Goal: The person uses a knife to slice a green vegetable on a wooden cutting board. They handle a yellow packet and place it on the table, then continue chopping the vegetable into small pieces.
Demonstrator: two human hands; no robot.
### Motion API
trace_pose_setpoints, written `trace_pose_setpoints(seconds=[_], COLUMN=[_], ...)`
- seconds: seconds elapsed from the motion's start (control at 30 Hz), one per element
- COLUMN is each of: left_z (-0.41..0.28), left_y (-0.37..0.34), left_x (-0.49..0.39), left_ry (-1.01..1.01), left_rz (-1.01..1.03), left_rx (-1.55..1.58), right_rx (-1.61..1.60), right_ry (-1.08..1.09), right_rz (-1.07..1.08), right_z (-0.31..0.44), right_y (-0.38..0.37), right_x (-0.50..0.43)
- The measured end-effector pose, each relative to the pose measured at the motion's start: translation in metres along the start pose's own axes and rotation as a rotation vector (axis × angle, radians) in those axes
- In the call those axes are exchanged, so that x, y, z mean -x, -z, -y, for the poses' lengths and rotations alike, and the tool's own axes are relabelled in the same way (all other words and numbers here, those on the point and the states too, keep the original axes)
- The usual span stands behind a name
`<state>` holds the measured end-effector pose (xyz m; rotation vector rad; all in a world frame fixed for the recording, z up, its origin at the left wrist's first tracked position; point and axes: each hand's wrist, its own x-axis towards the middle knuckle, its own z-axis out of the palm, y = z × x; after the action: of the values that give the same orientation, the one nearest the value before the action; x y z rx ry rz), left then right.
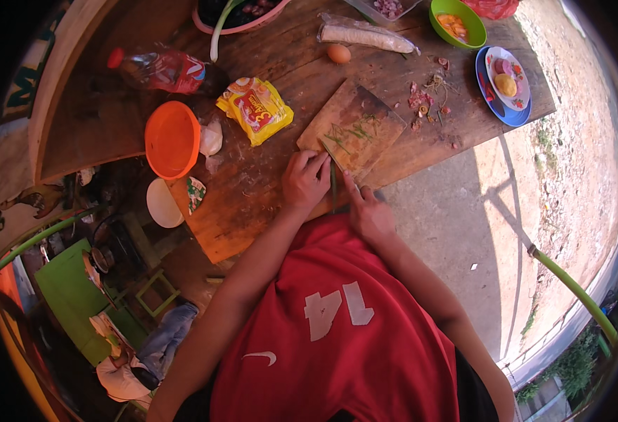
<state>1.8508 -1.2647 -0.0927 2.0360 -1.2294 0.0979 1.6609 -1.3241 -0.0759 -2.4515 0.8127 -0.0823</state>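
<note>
At the near edge of a worn wooden cutting board (340, 108), my left hand (304, 178) pinches a thin bunch of green stalks, likely scallion (333, 182). Their lower ends hang toward my shirt. My right hand (371, 212) grips a knife (332, 154), its index finger stretched along the blade. The blade lies across the board's near corner, close to my left fingertips. Cut green pieces (360, 130) are scattered over the board. Most of the knife's handle is hidden inside my right hand.
Left of the board lie a yellow packet (256, 109), an orange bowl (172, 140) and a red-capped plastic bottle (156, 71). A brown egg (339, 54) rests beyond the board. Peelings (420, 100) and stacked plates (520, 97) are rightward. A person (129, 374) is at lower left.
</note>
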Motion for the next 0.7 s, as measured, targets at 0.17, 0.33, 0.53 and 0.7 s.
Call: trace_pose_setpoints(seconds=[0.17,0.33,0.53,0.7], left_z=[0.0,0.0,0.0,-0.001], left_y=[0.0,0.0,0.0,0.0], left_x=[0.0,0.0,0.0,0.0], left_ry=[-0.007,-0.013,0.007,0.02], left_rz=[0.001,-0.005,-0.013,-0.012], left_rx=[-0.005,-0.005,0.017,0.017], right_rx=[0.026,0.048,0.046,0.004], right_ry=[-0.004,-0.039,-0.002,-0.041], right_rz=[0.046,0.147,0.087,0.088], right_z=[0.0,0.011,-0.003,-0.013], right_y=[-0.003,0.003,-0.003,0.002], right_x=[-0.002,-0.017,-0.001,0.008])
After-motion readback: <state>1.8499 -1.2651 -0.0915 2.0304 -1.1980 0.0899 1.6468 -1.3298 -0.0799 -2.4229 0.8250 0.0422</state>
